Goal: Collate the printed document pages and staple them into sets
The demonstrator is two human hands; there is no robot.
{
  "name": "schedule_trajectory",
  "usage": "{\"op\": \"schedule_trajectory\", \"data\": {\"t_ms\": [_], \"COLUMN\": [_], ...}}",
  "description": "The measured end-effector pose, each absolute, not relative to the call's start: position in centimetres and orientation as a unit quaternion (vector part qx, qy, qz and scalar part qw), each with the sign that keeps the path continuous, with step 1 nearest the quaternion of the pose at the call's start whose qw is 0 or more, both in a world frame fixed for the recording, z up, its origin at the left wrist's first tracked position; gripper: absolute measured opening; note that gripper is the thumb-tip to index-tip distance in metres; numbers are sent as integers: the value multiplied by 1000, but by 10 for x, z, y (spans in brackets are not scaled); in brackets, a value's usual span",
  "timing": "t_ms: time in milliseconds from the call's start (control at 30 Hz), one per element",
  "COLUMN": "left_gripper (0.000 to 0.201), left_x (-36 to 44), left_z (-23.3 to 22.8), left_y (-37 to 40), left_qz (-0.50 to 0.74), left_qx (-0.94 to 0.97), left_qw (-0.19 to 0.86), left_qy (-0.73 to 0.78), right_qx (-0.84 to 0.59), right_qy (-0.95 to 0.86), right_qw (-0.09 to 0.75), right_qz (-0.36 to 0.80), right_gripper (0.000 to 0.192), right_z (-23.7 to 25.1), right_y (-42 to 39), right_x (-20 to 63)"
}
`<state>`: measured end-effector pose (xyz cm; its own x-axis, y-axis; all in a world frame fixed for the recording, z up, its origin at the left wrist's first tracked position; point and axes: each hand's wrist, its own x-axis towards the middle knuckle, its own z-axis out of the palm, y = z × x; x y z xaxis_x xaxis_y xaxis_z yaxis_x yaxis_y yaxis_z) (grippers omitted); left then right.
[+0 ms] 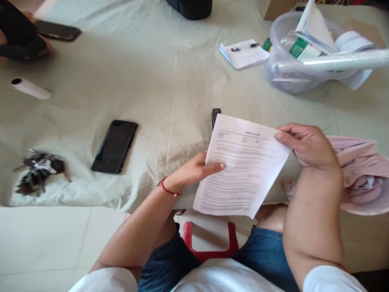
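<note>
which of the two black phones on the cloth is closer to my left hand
The black phone lying face up beside the bunch of keys is closer to your left hand. The other black phone lies at the far top-left corner, by another person's hand.

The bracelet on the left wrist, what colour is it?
Red: a thin cord bracelet on the left hand, clearest in the head view.

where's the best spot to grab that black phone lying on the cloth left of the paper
Probably by its two long edges, coming straight down from above. The black phone lies flat, screen up, on the cloth-covered table, tilted a little, with bare cloth on every side. The keys lie apart to its left. The left hand, on the printed sheet, is the nearer one.
</note>
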<state>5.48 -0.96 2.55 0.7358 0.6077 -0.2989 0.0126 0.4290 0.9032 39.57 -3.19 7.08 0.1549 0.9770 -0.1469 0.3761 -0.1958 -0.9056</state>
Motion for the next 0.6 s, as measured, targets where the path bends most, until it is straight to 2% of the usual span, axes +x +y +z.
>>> {"op": "schedule_trajectory", "data": {"t_ms": [100, 200, 300, 467, 600], "left_gripper": [42, 43, 47, 52, 55], "left_x": [53, 50, 48, 43, 44], "left_z": [24, 22, 25, 26, 21], "left_y": [-7, -3, 3, 12, 16], "left_qz": [172, 217, 286, 352, 388], "left_qx": [510, 489, 449, 390, 363], "left_qw": [764, 761, 768, 764, 749], "left_qy": [357, 367, 356, 375, 396], "right_qx": [-660, -650, -634, -593, -572], "right_qy": [-474, -422, -404, -430, -424], "right_qw": [418, 467, 456, 390, 406], "right_qz": [406, 425, 476, 558, 573], "right_gripper": [41, 54, 67, 60, 49], "right_z": [63, 58, 57, 55, 44], "right_y": [-24, -17, -15, -17, -15], "right_x": [388, 378, 369, 349, 335]}}
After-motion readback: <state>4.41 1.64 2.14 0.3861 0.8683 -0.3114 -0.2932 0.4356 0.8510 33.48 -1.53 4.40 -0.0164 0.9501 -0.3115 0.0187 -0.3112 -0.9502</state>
